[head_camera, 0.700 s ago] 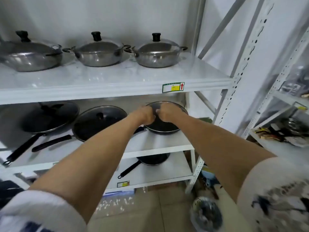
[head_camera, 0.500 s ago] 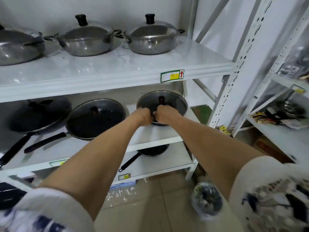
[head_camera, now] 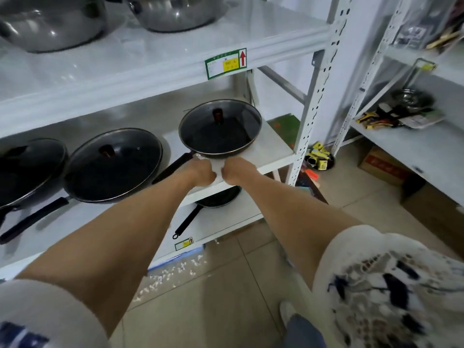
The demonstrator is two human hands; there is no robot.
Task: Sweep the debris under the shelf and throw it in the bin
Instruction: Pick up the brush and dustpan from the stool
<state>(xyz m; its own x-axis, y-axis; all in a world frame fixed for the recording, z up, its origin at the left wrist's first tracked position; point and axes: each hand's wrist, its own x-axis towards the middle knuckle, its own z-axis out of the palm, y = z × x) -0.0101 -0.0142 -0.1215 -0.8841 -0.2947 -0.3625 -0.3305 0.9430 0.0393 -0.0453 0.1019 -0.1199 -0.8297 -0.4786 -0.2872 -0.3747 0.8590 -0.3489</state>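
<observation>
Left hand [head_camera: 203, 172]: curling into a fist at the near edge of the middle shelf [head_camera: 273, 149], beside the pan handle; any grasp cannot be told.
Right hand [head_camera: 234, 170]: clenching alongside, likewise unclear.
Debris [head_camera: 173, 272]: lying on the floor below the lowest shelf.

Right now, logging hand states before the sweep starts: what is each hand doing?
Left hand: curled shut at the white shelf's front edge, holding nothing visible.
Right hand: likewise curled shut beside it, nothing visible in it.
</observation>
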